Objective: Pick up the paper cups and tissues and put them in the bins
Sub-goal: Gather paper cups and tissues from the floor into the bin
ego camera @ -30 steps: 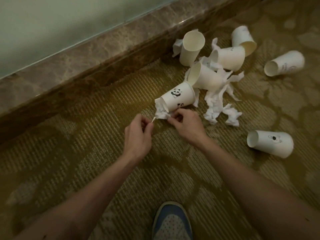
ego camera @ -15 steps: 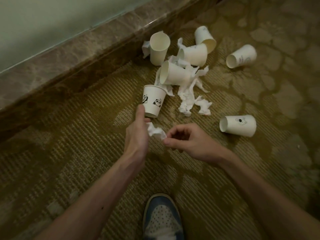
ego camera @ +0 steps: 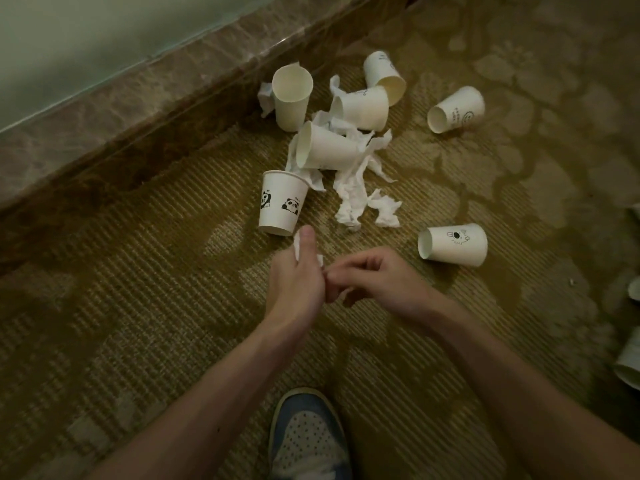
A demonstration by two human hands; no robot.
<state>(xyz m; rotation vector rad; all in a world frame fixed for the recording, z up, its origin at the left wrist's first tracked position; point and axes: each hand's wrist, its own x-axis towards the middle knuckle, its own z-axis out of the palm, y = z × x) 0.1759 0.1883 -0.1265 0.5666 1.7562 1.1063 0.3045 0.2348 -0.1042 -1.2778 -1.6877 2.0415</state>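
Several white paper cups lie on the patterned carpet. A panda cup (ego camera: 282,202) stands upright just beyond my hands. Behind it lie a tipped cup (ego camera: 325,147) and crumpled tissues (ego camera: 356,188). Another cup (ego camera: 452,244) lies on its side to the right of my hands. My left hand (ego camera: 294,282) is closed around a small white tissue (ego camera: 320,259), whose edges peek out by the thumb. My right hand (ego camera: 374,278) touches the left one, fingers curled, and whether it grips the tissue is hidden. No bin is in view.
A marble skirting ledge (ego camera: 138,98) and the wall run along the upper left. My blue shoe (ego camera: 308,434) is at the bottom centre. More cups lie farther back (ego camera: 455,109) and at the right edge (ego camera: 628,362).
The tissue was pulled out of the panda cup, which now stands upright. My hands drew back toward me and met, with the tissue gathered into my left hand.
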